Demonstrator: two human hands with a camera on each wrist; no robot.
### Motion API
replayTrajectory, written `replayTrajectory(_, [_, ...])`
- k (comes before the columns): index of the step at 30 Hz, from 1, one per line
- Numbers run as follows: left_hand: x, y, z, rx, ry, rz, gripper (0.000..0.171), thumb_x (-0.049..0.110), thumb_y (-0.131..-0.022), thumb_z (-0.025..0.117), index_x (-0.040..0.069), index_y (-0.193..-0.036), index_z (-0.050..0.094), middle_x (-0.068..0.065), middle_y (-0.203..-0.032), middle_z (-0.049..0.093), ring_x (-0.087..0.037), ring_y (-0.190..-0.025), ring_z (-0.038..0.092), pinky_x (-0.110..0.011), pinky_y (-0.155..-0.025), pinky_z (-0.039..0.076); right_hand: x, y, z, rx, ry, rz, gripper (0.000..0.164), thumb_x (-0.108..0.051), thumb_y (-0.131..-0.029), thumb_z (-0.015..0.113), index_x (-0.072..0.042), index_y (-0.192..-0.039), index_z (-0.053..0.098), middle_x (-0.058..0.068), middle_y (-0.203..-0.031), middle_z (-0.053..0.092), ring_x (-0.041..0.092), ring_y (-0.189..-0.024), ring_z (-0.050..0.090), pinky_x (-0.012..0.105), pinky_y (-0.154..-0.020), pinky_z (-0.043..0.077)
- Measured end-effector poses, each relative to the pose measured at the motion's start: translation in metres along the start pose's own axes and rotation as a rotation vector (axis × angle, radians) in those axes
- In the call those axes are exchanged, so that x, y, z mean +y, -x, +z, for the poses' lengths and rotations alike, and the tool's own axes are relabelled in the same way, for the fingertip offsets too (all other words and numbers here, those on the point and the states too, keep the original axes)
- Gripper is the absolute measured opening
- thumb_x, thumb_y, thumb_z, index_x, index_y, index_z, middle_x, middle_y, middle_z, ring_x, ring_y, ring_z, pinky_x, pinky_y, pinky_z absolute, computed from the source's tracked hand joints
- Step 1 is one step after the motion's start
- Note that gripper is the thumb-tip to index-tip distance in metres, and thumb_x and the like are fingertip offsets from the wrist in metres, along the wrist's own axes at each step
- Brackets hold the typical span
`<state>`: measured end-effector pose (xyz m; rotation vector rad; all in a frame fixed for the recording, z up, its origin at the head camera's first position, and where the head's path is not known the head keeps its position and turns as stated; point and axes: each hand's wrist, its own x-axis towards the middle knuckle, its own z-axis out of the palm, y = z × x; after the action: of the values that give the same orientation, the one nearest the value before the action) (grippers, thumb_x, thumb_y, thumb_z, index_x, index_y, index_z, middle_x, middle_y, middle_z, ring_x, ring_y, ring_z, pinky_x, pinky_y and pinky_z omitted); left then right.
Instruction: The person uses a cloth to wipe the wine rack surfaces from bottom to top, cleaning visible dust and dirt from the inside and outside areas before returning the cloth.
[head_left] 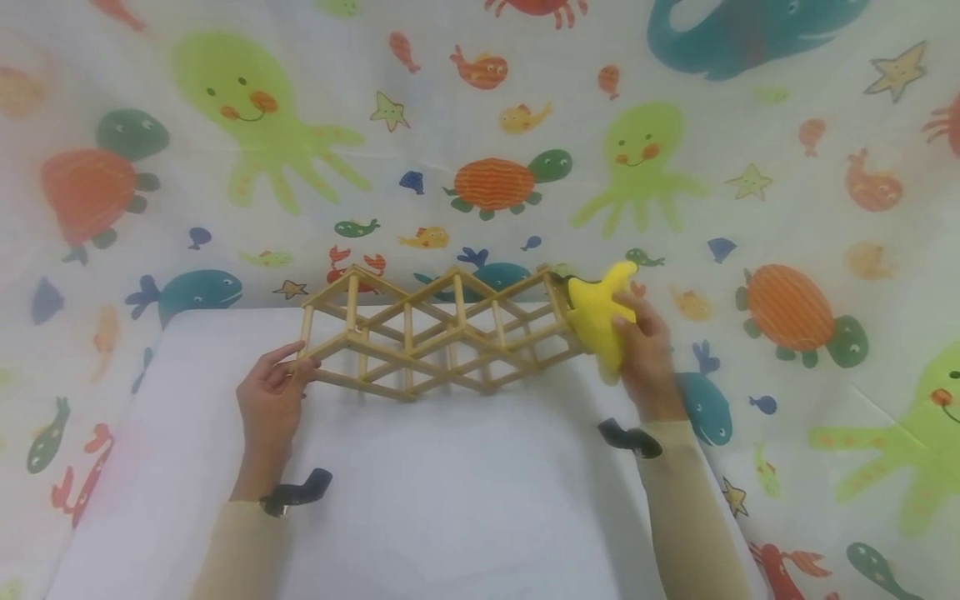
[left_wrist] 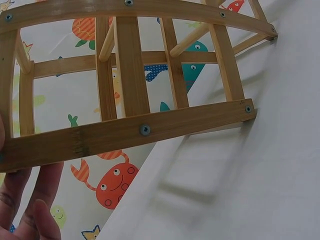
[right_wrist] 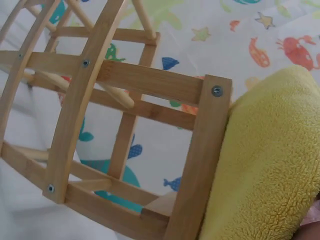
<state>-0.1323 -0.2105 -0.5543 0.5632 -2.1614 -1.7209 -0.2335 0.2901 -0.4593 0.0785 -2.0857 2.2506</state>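
Note:
A wooden accordion-style lattice rack point(head_left: 459, 304) is held up across the middle of the head view, stretched out, with round dowels and metal rivets at its joints. My left hand point(head_left: 270, 400) pinches its left end; in the left wrist view the fingers point(left_wrist: 48, 195) show below a lower slat. At the other end, my right hand point(head_left: 648, 358) grips a yellow cloth point(head_left: 597, 315). In the right wrist view that fluffy cloth point(right_wrist: 270, 155) lies against the rack's end slat point(right_wrist: 195, 160). Most of the right hand is hidden there behind the cloth.
Beneath the rack is a white table point(head_left: 450, 500), with the rack's shadow on it. A curtain point(head_left: 420, 50) printed with sea animals hangs behind and around the table. Dark wrist straps point(head_left: 300, 492) sit over the beige sleeves point(head_left: 697, 517).

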Motion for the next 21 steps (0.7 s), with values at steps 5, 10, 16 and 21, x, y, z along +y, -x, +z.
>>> replayTrajectory(5, [0.0, 0.0, 0.0, 0.008, 0.017, 0.006, 0.047, 0.04, -0.098, 0.074, 0.027, -0.142, 0.066, 0.007, -0.115, 0.082, 0.005, -0.096, 0.073, -0.014, -0.075, 0.053, -0.008, 0.019, -0.002, 0.044, 0.109, -0.023, 0.035, -0.021, -0.107, 0.064, -0.018, -0.142, 0.064, 0.002, -0.158, 0.05, 0.029, -0.126, 0.06, 0.025, -0.09, 0.063])
replayTrajectory(10, [-0.001, 0.0, 0.001, 0.012, 0.014, 0.007, 0.046, 0.04, -0.098, 0.073, 0.026, -0.142, 0.066, 0.007, -0.116, 0.082, 0.006, -0.097, 0.073, -0.013, -0.075, 0.054, -0.008, 0.041, -0.007, 0.046, 0.17, 0.0, 0.037, -0.026, -0.107, 0.065, -0.017, -0.143, 0.062, 0.006, -0.141, 0.056, 0.027, -0.111, 0.064, 0.026, -0.086, 0.063])
replayTrajectory(16, [-0.001, 0.0, 0.002, 0.013, 0.011, 0.014, 0.046, 0.04, -0.098, 0.073, 0.026, -0.142, 0.066, 0.007, -0.116, 0.082, 0.005, -0.097, 0.073, -0.015, -0.077, 0.055, 0.01, 0.063, -0.013, 0.02, 0.114, 0.022, 0.033, -0.024, -0.105, 0.067, -0.015, -0.136, 0.065, 0.006, -0.134, 0.058, 0.026, -0.112, 0.064, 0.028, -0.091, 0.063])
replayTrajectory(21, [-0.003, 0.0, 0.002, 0.014, 0.02, 0.015, 0.046, 0.04, -0.098, 0.074, 0.027, -0.141, 0.066, 0.008, -0.114, 0.082, 0.004, -0.097, 0.074, -0.017, -0.077, 0.056, 0.034, 0.076, -0.015, -0.08, -0.045, -0.058, 0.023, -0.008, -0.108, 0.057, -0.013, -0.127, 0.068, 0.006, -0.122, 0.06, 0.02, -0.103, 0.066, 0.027, -0.088, 0.063])
